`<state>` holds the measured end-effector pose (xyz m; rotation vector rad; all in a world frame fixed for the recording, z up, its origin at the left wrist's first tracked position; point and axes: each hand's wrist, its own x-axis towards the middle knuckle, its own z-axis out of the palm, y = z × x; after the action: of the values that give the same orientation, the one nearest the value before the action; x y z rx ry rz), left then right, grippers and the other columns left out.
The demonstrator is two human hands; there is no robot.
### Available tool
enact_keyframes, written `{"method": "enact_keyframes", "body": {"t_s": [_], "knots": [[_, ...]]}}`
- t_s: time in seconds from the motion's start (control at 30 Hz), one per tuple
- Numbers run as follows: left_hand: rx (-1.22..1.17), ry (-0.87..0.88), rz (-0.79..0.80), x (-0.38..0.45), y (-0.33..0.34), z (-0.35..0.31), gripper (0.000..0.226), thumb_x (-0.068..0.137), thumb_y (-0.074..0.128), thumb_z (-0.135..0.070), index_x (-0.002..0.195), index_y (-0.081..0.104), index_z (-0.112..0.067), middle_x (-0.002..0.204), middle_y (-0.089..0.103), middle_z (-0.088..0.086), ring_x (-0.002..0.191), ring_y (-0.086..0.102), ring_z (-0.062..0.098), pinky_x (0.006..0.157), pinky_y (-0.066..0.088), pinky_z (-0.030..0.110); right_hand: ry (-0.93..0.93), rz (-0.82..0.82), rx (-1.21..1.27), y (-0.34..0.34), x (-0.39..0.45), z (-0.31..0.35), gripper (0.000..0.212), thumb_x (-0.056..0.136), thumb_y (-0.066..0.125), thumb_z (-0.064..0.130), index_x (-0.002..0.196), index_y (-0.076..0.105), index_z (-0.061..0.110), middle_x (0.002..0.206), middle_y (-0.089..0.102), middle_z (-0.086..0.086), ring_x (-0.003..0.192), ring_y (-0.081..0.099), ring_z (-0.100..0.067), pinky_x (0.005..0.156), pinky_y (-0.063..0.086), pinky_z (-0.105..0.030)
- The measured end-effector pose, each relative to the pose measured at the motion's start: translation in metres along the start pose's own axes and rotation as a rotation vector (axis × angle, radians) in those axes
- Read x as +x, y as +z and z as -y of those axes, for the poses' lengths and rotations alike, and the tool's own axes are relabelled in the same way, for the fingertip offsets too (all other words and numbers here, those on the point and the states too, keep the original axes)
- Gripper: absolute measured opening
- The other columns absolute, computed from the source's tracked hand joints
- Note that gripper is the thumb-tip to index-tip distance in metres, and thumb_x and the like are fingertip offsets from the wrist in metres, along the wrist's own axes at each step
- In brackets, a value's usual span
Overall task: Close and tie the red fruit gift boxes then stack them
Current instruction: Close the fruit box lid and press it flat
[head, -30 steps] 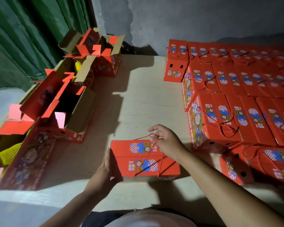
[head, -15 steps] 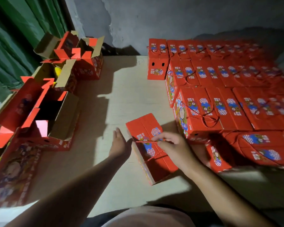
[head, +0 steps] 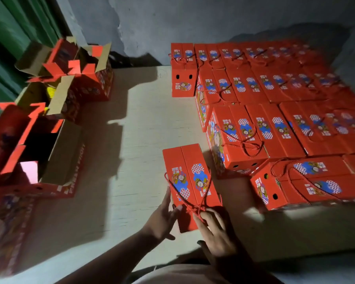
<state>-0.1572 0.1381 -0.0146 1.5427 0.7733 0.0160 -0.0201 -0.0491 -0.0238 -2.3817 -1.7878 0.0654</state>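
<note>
- Closed red gift box (head: 190, 181): I am seeing it lying flat on the pale table (head: 135, 140), just below centre, its long axis running from 12 toward 6 o'clock, top flaps shut along a centre seam.
- Red cord (head: 195, 203): it is looping across the printed top of that box and crossing near the box's 6 o'clock end.
- Left hand (head: 162, 218): I am watching it resting against the box's 7 o'clock edge, fingers fairly straight and pressing the side; it is gripping nothing.
- Right hand (head: 215, 228): it is lying at the box's 6 o'clock end, fingers curled down where the cord crosses; it seems to be pinching the cord, though motion blur is leaving the grip itself uncertain.
- Stacked closed boxes (head: 264, 95): they are filling the table from 1 to 4 o'clock in tight rows, cords tied on top; the nearest row (head: 240, 138) is sitting just beside the handled box, at its 2 o'clock.
- Open boxes (head: 49, 144): they are standing at 9 to 11 o'clock with flaps raised, well apart from the hands; one is showing something yellow (head: 50, 91) inside.
- Green curtain (head: 12, 37): it is hanging at 10 o'clock behind the open boxes.
</note>
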Motion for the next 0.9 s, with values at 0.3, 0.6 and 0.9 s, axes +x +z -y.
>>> {"method": "enact_keyframes", "body": {"t_s": [0.3, 0.6, 0.9], "knots": [[-0.184, -0.052, -0.057, 0.022, -0.005, -0.012, 0.069, 0.092, 0.067, -0.061, 0.143, 0.023, -0.078, 0.133, 0.061, -0.029, 0.120, 0.064, 0.014, 0.065, 0.065, 0.051, -0.029, 0.158, -0.035, -0.011, 0.050, -0.009, 0.065, 0.086, 0.028, 0.010, 0.145, 0.054, 0.013, 0.141, 0.054, -0.006, 0.135, 0.052, -0.032, 0.107, 0.049, -0.052], [-0.079, 0.079, -0.158, 0.098, -0.019, -0.056, 0.058, 0.106, 0.055, -0.042, 0.144, 0.027, -0.075, 0.136, 0.066, -0.019, 0.115, 0.070, 0.011, 0.087, 0.064, 0.049, 0.021, 0.085, -0.044, -0.032, 0.151, -0.035, 0.074, 0.076, 0.062, 0.001, 0.148, 0.047, 0.009, 0.146, 0.044, -0.009, 0.137, 0.044, -0.034, 0.120, 0.036, -0.044], [-0.094, 0.087, -0.186, 0.186, -0.042, -0.096, 0.037, 0.106, 0.049, -0.055, 0.134, 0.037, -0.077, 0.125, 0.070, -0.026, 0.102, 0.074, 0.003, 0.079, 0.063, 0.032, 0.104, 0.062, 0.004, -0.037, 0.244, -0.063, 0.062, 0.101, 0.049, 0.003, 0.159, 0.028, 0.010, 0.162, 0.024, -0.007, 0.151, 0.028, -0.030, 0.123, 0.031, -0.039]]}}
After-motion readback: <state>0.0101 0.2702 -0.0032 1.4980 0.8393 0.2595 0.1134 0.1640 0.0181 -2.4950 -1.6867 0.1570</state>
